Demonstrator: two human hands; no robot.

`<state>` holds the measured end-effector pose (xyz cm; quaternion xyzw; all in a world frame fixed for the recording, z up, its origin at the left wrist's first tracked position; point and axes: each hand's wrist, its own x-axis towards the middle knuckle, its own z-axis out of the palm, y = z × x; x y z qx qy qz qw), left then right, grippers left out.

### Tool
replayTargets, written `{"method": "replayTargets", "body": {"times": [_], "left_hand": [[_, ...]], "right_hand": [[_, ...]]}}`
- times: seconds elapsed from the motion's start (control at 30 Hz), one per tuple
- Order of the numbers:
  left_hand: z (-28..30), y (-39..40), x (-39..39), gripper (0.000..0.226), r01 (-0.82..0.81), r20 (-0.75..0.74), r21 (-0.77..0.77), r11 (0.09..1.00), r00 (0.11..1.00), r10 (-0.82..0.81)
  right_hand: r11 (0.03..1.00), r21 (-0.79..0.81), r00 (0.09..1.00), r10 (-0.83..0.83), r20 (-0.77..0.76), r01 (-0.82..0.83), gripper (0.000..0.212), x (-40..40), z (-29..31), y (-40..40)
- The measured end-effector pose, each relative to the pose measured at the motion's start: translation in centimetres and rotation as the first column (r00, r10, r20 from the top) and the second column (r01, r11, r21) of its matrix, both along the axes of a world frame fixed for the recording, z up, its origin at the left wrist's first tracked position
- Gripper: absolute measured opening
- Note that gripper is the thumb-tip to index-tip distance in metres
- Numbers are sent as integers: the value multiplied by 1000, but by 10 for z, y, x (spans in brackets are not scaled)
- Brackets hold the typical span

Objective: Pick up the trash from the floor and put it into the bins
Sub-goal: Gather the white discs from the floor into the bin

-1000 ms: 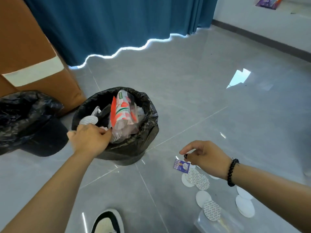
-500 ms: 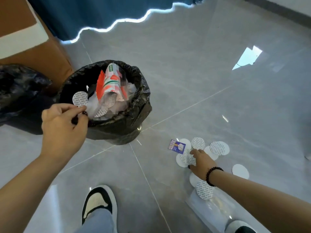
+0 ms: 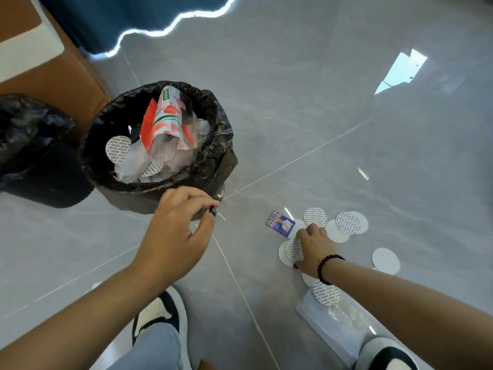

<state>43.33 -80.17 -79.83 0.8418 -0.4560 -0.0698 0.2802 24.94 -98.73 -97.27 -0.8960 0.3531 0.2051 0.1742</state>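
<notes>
Black plastic lines the bin [image 3: 213, 158], which stands on the grey tiled floor [image 3: 320, 102] and serves as the landmark. Inside it lie a red-and-white wrapper [image 3: 165, 118], clear plastic and two or three printed round seals.

Just in front of the bin's near rim, the left hand [image 3: 173, 236] hangs above the floor, forearm reaching up from the lower left edge. Its fingers [image 3: 186, 194] are loosely curled, thumb tip close to the forefinger; nothing can be seen between them, though the palm side is turned away.

To the right of the bin and nearer the viewer, the right hand [image 3: 313, 247] is down on the floor among a scatter of white round seals [image 3: 352, 222]. Its wrist wears a dark bead bracelet [image 3: 329, 265]. The fingertips press on the seals, and one printed seal [image 3: 293, 249] lies under the thumb side; whether it is pinched or only touched cannot be told, since the hand's back hides the contact.

A small purple card [image 3: 280, 227] lies just beside that hand, on the bin's side. A clear plastic bag [image 3: 338, 327] is partly covered by the right forearm. A second black bag [image 3: 29, 145] left of the bin is cut off by the frame, as are a brown box [image 3: 53, 76] and the blue curtain [image 3: 133, 17] behind. Two shoes show at the bottom edge.
</notes>
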Motion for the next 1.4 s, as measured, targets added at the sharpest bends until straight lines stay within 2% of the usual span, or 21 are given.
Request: {"method": "replayTargets", "body": {"times": [0.1,0.2,0.4,0.53,0.6,0.73,0.97,1.03,1.1,1.2,1.27,1.4], "left_hand": [[-7,2,-14,19,35,-79,43,998,996,-31],[-16,8,-26,16,46,-188,95,994,982,-27],[-25,11,-36,29,55,-317,142,988,948,-7],[-29,11,-39,26,68,-383,159,985,924,-2],[-30,12,-41,24,81,-405,170,982,914,-5],[-32,13,-44,27,100,-428,171,980,904,-17],[-34,16,-43,26,92,-451,167,982,892,-7],[-36,16,-43,25,94,-461,169,981,887,-6],[-36,15,-43,23,97,-465,171,981,885,-7],[-38,16,-43,23,95,-472,183,978,881,3],[-38,16,-44,27,100,-478,184,978,878,0],[-38,17,-44,28,90,-482,182,979,876,9]], "right_hand": [[998,40,999,53,8,-53,70,-12,-1,5],[994,104,999,28,46,-33,67,-22,-1,8],[964,248,983,-132,129,97,60,-40,1,13],[917,361,946,-254,204,168,47,-41,2,21],[920,365,950,-229,210,141,42,-39,0,26],[921,364,980,-184,82,142,58,-39,-5,33],[945,310,977,-157,145,106,36,-52,-5,28],[924,345,958,-232,167,164,27,-56,-4,28],[869,409,908,-377,183,278,25,-58,-3,29],[811,458,864,-477,159,364,43,-58,-2,30],[822,447,894,-437,98,353,52,-56,-3,29],[900,363,962,-271,33,241,35,-46,-2,24]]}}
